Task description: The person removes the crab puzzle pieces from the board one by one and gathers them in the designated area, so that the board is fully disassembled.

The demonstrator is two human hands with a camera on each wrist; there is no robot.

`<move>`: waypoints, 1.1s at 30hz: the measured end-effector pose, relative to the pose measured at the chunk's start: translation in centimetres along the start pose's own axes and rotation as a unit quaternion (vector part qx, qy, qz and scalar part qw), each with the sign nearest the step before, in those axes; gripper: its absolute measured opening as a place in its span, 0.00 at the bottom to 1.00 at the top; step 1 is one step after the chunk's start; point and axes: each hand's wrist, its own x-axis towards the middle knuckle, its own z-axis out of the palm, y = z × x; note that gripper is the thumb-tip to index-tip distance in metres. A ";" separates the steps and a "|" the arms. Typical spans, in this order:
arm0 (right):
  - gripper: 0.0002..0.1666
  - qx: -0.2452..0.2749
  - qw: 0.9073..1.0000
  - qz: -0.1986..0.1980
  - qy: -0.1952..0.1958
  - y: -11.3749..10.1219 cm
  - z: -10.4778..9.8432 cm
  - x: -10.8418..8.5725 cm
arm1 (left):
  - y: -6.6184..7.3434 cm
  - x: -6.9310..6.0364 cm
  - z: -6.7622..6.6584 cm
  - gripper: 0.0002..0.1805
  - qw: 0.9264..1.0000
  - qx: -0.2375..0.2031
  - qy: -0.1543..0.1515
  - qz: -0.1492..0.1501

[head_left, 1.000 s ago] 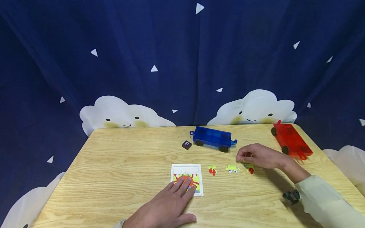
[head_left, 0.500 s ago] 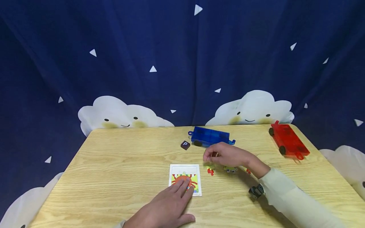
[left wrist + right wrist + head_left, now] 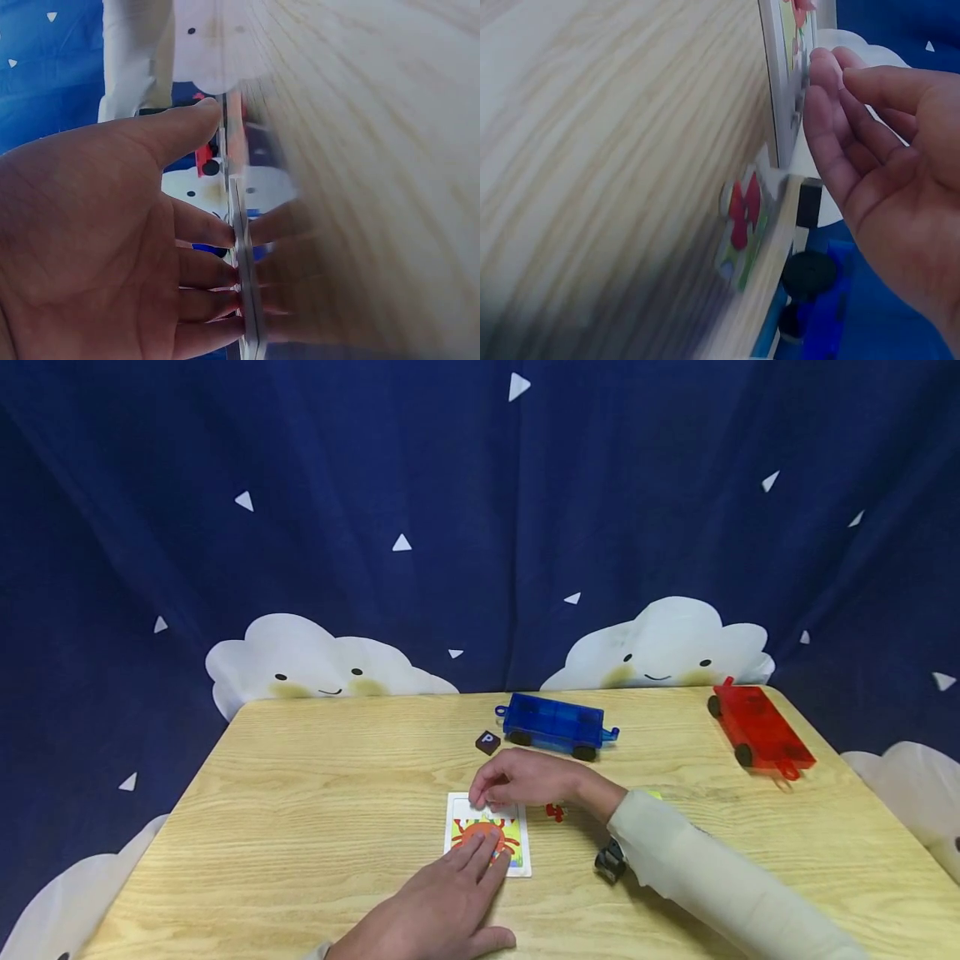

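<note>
Puzzle lies on the surface under my straight-fingered left grip; my right grip, loosely curled, seemingly empty, is over its pale top. I should press lightly, avoiding shifts.

The tabletop is smooth, wood-grained, with enough gloss to mirror fingers at a low angle in the left wrist view. Behind it, the curtain is matt cloth, softly creased. The blue wagon and red wagon look like glossy, see-through plastic, with duller black wheels. The puzzle board and crab-claw puzzle piece resemble printed card; the pale sleeve is matt fabric.
</note>
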 end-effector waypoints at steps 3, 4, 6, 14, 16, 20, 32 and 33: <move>0.13 0.033 0.999 0.006 -0.008 -0.2 0.3 0.7 | -0.1 0.0 -0.1 0.47 1.000 -0.015 -0.012 -0.001; 0.13 0.041 0.999 0.009 -0.011 -0.3 0.4 0.9 | 0.0 0.0 -0.2 0.47 1.000 -0.016 -0.012 -0.001; 0.13 0.056 0.998 0.013 -0.015 -0.4 0.5 1.2 | 0.1 0.0 -0.2 0.47 1.000 -0.018 -0.009 -0.003; 0.13 0.066 0.997 0.015 -0.029 -0.4 0.8 1.5 | 0.2 0.4 -0.1 0.48 0.999 -0.026 -0.018 -0.016; 0.14 0.062 0.997 0.017 -0.031 -0.5 0.9 1.5 | 0.2 0.3 -0.1 0.48 0.999 -0.030 -0.022 -0.018; 0.14 0.059 0.998 0.020 -0.031 -0.6 0.9 1.5 | 0.2 0.3 -0.1 0.48 0.999 -0.031 -0.025 -0.020; 0.13 0.063 0.997 0.018 -0.038 -0.6 1.0 1.3 | 0.0 0.2 -0.2 0.48 0.998 -0.046 -0.030 -0.012; 0.14 0.064 0.997 0.018 -0.040 -0.6 1.0 1.3 | 0.0 0.2 -0.2 0.48 0.998 -0.047 -0.029 -0.013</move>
